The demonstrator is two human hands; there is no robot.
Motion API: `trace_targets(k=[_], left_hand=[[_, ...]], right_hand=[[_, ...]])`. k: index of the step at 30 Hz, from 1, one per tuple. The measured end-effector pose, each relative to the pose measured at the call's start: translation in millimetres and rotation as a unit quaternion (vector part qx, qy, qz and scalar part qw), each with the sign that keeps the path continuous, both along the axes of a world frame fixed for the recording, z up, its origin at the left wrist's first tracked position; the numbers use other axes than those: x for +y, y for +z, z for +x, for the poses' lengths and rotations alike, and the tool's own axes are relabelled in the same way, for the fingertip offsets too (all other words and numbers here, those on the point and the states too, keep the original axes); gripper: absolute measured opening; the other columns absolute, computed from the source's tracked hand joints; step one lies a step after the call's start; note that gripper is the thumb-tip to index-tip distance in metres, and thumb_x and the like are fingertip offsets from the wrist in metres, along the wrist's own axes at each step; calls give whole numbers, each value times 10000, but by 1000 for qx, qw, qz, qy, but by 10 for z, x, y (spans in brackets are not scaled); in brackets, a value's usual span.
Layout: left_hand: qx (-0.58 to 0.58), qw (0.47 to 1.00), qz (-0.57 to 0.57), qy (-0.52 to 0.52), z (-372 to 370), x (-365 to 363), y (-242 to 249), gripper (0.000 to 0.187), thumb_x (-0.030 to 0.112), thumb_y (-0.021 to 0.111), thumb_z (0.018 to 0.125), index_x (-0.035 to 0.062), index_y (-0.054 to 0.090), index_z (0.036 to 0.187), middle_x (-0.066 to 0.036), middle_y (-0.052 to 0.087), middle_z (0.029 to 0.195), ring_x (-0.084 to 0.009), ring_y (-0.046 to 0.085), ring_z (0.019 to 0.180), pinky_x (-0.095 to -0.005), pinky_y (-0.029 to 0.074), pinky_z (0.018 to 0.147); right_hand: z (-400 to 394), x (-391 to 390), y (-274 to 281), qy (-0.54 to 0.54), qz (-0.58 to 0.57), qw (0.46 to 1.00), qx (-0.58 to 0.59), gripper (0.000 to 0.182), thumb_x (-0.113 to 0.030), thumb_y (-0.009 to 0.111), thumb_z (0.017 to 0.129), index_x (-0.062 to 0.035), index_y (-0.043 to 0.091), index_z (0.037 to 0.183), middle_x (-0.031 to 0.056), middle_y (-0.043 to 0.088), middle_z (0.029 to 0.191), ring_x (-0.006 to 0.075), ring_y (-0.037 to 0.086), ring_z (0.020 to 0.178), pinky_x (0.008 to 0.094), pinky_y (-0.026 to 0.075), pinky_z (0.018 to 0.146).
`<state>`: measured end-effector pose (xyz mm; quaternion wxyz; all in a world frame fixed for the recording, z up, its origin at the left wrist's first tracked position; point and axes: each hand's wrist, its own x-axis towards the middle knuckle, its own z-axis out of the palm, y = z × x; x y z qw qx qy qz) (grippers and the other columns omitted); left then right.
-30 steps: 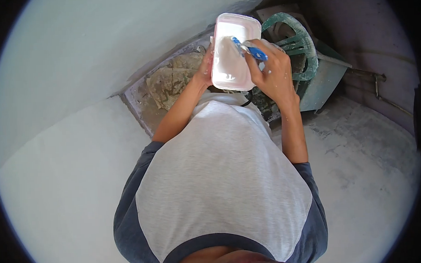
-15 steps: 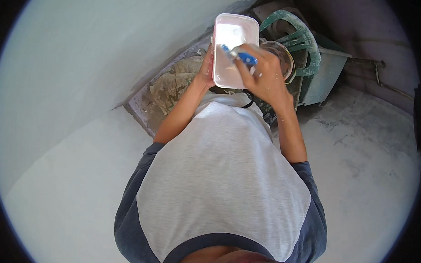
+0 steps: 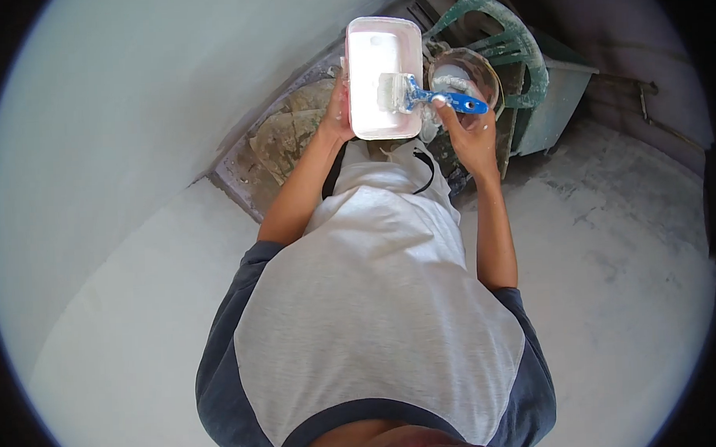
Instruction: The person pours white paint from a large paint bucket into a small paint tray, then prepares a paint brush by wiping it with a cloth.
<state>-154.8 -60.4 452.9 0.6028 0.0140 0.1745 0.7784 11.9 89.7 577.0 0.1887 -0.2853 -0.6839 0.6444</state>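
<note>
My left hand (image 3: 339, 110) grips the left side of a white, rounded rectangular paint tub (image 3: 388, 133), its fingers partly hidden under and behind it. White paint lies inside the tub. Between the thumb and fingers of my right hand (image 3: 471, 133) is the blue handle of a paintbrush (image 3: 452, 100). The brush lies roughly level, and its paint-coated bristles point left over the inside of the tub. White paint spots mark my right fingers.
Just beyond my right hand stands a clear round bucket (image 3: 486, 64) with whitish residue. A paint-spattered green plastic chair (image 3: 535, 60) is behind it, beside a grey box-like object (image 3: 555, 110). Stained sacking (image 3: 288, 135) lies to the left, near the pale wall (image 3: 133, 97).
The brush has turned from steeply angled to nearly level, with its handle pointing right. My right hand has moved lower and right; the tub has shifted slightly left and up.
</note>
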Motion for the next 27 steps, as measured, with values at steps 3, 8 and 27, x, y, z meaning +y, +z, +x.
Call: trace_targets(k=[3, 8, 27], left_hand=[[-63, 998, -27, -1, 22, 13, -260, 811, 677, 411, 1026, 71, 420, 1564, -164, 540, 1519, -333, 595, 1328, -556, 480, 1128], [-116, 993, -17, 15, 117, 27, -1176, 739, 602, 452, 1041, 58, 455, 1542, -159, 557, 1508, -340, 588, 1334, -532, 465, 1145], [17, 949, -310, 62, 973, 668, -3600, 528, 437, 500, 1068, 43, 560, 1414, -95, 673, 1306, -258, 679, 1137, -407, 584, 971]], right_hand=[[112, 38, -303, 3, -40, 999, -3, 397, -60, 783, 906, 2, 643, 1273, 24, 701, 1074, 83, 630, 939, 255, 516, 812], [551, 326, -1214, -2, -75, 997, 34, 577, -191, 778, 931, -19, 541, 1429, 47, 678, 1126, 113, 630, 940, 276, 520, 792], [2223, 2497, -4994, -385, -297, 857, -171, 459, -268, 834, 901, -15, 629, 1225, 87, 643, 1138, 202, 612, 1063, 414, 494, 934]])
